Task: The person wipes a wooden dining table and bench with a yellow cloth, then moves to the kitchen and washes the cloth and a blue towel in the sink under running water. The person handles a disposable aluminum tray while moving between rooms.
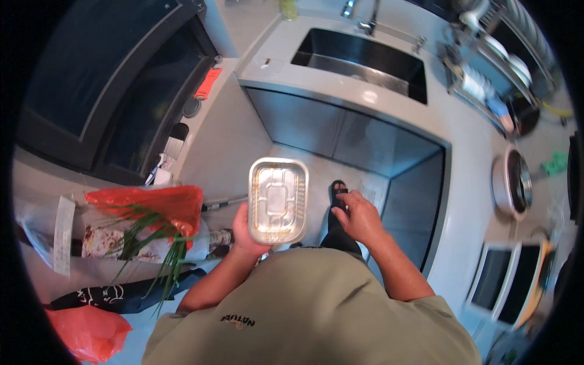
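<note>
My left hand (247,231) holds a rectangular aluminium foil container (277,200) by its left side and lower edge. The container's inside faces the camera, with a ridged bottom, a rolled rim and some brownish marks along the walls. To the right of it, my right hand (358,216) hangs in the air with bent fingers and nothing in them, over the floor and a foot in a dark sandal (338,186). Ahead of both hands lies a counter with a dark sink (365,64) set in it and a metal tap (366,26) behind.
Dark cabinet doors (310,121) stand under the counter. A dish rack (492,68) holds crockery at the upper right, with a round pot (506,182) nearer. On the left are a red plastic bag (150,203), long green leaves (171,255) and a window ledge (200,116) bearing small items.
</note>
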`<state>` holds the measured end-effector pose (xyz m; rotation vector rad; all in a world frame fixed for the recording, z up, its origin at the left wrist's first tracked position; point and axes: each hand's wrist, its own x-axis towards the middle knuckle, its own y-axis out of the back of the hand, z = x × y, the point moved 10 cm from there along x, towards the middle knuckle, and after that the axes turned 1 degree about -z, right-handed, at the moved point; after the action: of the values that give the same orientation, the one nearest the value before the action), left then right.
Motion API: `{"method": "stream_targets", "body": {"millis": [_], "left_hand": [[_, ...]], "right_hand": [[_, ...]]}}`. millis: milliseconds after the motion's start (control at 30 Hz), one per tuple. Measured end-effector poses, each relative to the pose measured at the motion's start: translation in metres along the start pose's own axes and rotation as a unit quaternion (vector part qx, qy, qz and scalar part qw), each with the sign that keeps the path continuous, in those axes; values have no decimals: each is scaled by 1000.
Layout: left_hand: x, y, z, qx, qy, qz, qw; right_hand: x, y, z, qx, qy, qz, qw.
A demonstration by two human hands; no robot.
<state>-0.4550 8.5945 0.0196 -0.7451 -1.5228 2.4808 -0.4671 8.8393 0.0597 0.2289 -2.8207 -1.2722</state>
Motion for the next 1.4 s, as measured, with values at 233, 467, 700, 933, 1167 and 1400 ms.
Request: {"method": "stream_targets", "body": {"millis": [233,467,700,933,1167,1400], "left_hand": [[64,-29,46,-60,-190,64,978],[60,-62,47,-61,-340,175,922],[44,-80,42,-32,-438,251,863],[56,-65,45,-57,-458,241,854],[63,-26,66,-104,-429,177,880],[43,-17,56,-168,-408,85,893]], "right_hand": [[269,-2,30,-28,125,-90,988],[534,-36,-26,-152,189,-78,967],[600,-97,-30,-191,123,-86,970],[627,-90,6,-89,98,-58,989],[513,-78,5,458,-78,-298,834],[254,-62,-104,445,-44,-462,766]]}}
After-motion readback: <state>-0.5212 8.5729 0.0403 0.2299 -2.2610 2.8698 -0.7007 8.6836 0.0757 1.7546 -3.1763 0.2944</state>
